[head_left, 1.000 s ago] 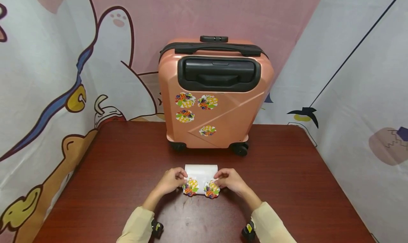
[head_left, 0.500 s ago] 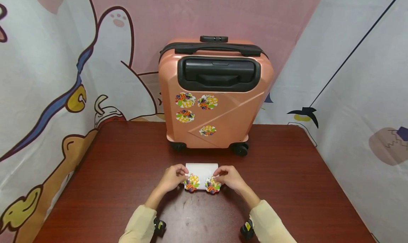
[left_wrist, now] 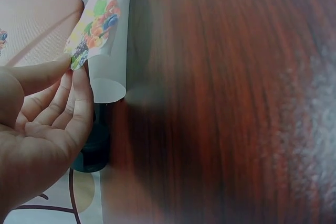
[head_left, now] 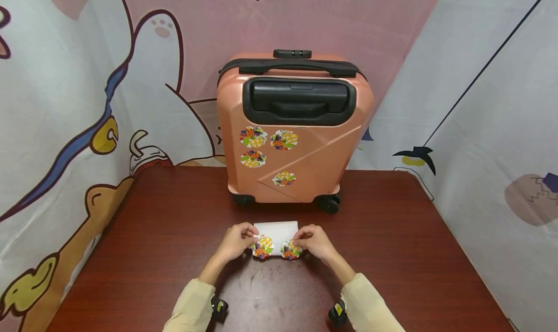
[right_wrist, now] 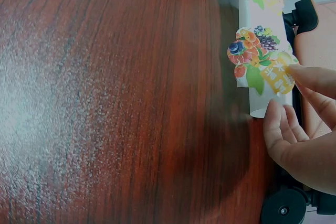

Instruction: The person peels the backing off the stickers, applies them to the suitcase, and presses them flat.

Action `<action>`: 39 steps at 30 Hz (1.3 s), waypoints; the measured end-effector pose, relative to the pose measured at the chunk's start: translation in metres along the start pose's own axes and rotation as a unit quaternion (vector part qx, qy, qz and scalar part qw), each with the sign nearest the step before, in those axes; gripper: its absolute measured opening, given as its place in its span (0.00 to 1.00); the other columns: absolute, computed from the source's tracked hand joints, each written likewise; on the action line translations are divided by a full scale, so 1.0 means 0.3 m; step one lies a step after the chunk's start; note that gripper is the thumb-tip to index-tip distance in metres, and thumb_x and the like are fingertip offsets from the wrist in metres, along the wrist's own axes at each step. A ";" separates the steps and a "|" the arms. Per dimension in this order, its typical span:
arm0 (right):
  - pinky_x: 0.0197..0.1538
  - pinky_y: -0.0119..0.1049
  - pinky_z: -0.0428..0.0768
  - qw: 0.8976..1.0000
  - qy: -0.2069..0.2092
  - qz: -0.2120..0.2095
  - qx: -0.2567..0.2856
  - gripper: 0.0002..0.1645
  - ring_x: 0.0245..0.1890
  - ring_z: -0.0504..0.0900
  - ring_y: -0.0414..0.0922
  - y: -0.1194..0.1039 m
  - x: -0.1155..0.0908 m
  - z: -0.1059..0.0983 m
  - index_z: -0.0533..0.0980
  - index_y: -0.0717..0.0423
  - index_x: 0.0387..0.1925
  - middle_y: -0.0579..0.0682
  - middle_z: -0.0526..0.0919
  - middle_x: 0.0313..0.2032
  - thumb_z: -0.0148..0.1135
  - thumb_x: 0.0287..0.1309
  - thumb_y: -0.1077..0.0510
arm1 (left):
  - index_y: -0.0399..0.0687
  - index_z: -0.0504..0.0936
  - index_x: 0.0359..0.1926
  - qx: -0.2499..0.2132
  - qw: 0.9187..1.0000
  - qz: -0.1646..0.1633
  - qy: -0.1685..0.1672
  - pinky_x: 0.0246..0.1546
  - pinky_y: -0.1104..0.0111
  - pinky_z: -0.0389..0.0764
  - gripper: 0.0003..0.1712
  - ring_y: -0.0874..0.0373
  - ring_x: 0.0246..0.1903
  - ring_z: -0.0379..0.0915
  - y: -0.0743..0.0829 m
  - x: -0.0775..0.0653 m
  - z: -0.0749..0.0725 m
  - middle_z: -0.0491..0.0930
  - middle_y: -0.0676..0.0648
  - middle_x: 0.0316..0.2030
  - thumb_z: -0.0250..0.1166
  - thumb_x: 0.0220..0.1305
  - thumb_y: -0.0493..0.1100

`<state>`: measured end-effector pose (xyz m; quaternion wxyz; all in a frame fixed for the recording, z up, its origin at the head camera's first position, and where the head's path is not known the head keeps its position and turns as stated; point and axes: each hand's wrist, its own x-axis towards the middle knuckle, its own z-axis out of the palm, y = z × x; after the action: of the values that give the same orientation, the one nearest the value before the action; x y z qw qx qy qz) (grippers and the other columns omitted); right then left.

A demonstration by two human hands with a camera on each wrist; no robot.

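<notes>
A curled white backing sheet (head_left: 276,229) lies across the table in front of the suitcase, with a fruit-print sticker at each end. My left hand (head_left: 237,241) pinches the edge of the left sticker (head_left: 263,248) between thumb and index finger; the left wrist view shows that pinched tip standing out past the curled paper. At the opposite end, my right hand (head_left: 316,242) pinches the right sticker (right_wrist: 253,61) by its yellow-printed corner. Part of this sticker juts beyond the sheet's side. The other right fingers curl near the roll's end.
Behind the sheet, an orange suitcase (head_left: 322,153) stands upright on the brown table (head_left: 392,254). Several similar fruit stickers (head_left: 254,137) are on its front shell. Black wheels (head_left: 329,204) sit at its base. A cartoon-printed cloth (head_left: 414,80) hangs behind and at both sides.
Both hands have moved slightly toward the suitcase, carrying the backing sheet and its two stickers along. The right sticker hangs less far below the sheet's near edge than before. The suitcase is unmoved.
</notes>
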<state>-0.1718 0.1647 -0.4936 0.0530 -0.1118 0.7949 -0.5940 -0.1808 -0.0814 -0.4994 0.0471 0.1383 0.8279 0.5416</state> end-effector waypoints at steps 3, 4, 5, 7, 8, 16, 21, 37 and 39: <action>0.25 0.30 0.72 1.000 0.012 0.009 -0.026 0.04 0.28 0.71 0.42 -0.001 0.003 0.001 0.80 0.60 0.20 0.52 0.70 0.28 0.69 0.41 0.68 | 0.36 0.78 0.31 -0.003 1.000 -0.002 0.000 0.19 0.72 0.74 0.05 0.56 0.20 0.75 -0.001 0.000 0.000 0.77 0.46 0.23 0.64 0.51 0.29; 0.26 0.29 0.71 0.999 0.013 0.016 -0.034 0.04 0.29 0.71 0.42 -0.004 0.005 0.001 0.80 0.61 0.20 0.51 0.70 0.28 0.68 0.40 0.68 | 0.36 0.78 0.31 -0.002 1.000 -0.003 -0.001 0.19 0.72 0.74 0.05 0.56 0.20 0.75 -0.001 0.000 -0.001 0.77 0.46 0.23 0.64 0.51 0.29; 0.26 0.31 0.71 0.999 0.009 0.034 -0.039 0.04 0.28 0.71 0.43 -0.011 0.005 -0.001 0.79 0.64 0.20 0.53 0.72 0.27 0.68 0.41 0.70 | 0.35 0.78 0.31 -0.002 1.000 -0.003 -0.001 0.19 0.72 0.74 0.05 0.56 0.20 0.75 -0.002 0.001 -0.001 0.77 0.46 0.23 0.64 0.51 0.29; 0.25 0.33 0.72 0.998 -0.004 0.047 -0.045 0.03 0.25 0.72 0.44 -0.040 0.001 -0.003 0.78 0.68 0.22 0.56 0.75 0.25 0.66 0.42 0.71 | 0.36 0.78 0.31 0.000 1.000 -0.004 -0.002 0.19 0.72 0.74 0.05 0.56 0.20 0.75 -0.004 0.002 -0.001 0.77 0.46 0.23 0.64 0.51 0.28; 0.25 0.34 0.72 0.998 -0.012 0.046 -0.046 0.03 0.24 0.72 0.44 -0.056 -0.003 -0.005 0.78 0.70 0.23 0.58 0.77 0.25 0.65 0.43 0.72 | 0.36 0.78 0.31 0.000 1.000 -0.005 -0.002 0.19 0.72 0.74 0.04 0.56 0.20 0.75 -0.005 0.003 -0.002 0.77 0.46 0.23 0.64 0.51 0.29; 0.24 0.37 0.72 0.996 -0.062 0.061 -0.026 0.01 0.19 0.71 0.43 -0.069 -0.011 -0.031 0.77 0.72 0.25 0.63 0.77 0.22 0.61 0.46 0.75 | 0.35 0.78 0.32 0.005 1.000 -0.004 -0.006 0.14 0.72 0.72 0.05 0.58 0.18 0.72 -0.013 0.000 -0.006 0.76 0.47 0.23 0.64 0.51 0.29; 0.26 0.40 0.74 0.995 -0.072 0.066 -0.028 0.02 0.21 0.72 0.43 -0.015 0.005 -0.053 0.77 0.69 0.26 0.54 0.78 0.22 0.61 0.46 0.73 | 0.35 0.78 0.32 0.006 1.000 -0.007 -0.017 0.15 0.71 0.73 0.06 0.60 0.18 0.72 -0.015 -0.006 -0.008 0.77 0.46 0.23 0.65 0.50 0.30; 0.29 0.44 0.77 0.994 -0.075 0.078 -0.026 0.03 0.22 0.73 0.44 -0.035 0.022 -0.067 0.77 0.71 0.27 0.53 0.78 0.22 0.61 0.49 0.71 | 0.36 0.79 0.31 0.003 0.999 -0.034 -0.018 0.16 0.58 0.77 0.02 0.46 0.18 0.76 -0.009 -0.003 -0.048 0.78 0.44 0.24 0.63 0.54 0.30; 0.29 0.44 0.77 0.994 -0.075 0.073 -0.026 0.03 0.21 0.73 0.44 -0.043 0.026 -0.071 0.77 0.71 0.27 0.53 0.77 0.22 0.60 0.49 0.71 | 0.37 0.79 0.31 0.005 0.999 -0.033 -0.012 0.16 0.57 0.76 0.03 0.45 0.18 0.76 -0.005 0.003 -0.058 0.78 0.44 0.24 0.63 0.53 0.30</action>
<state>-0.1826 0.1791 -0.4747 0.1527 -0.0989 0.8098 -0.5577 -0.1858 -0.0972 -0.4936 0.0739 0.1175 0.8343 0.5335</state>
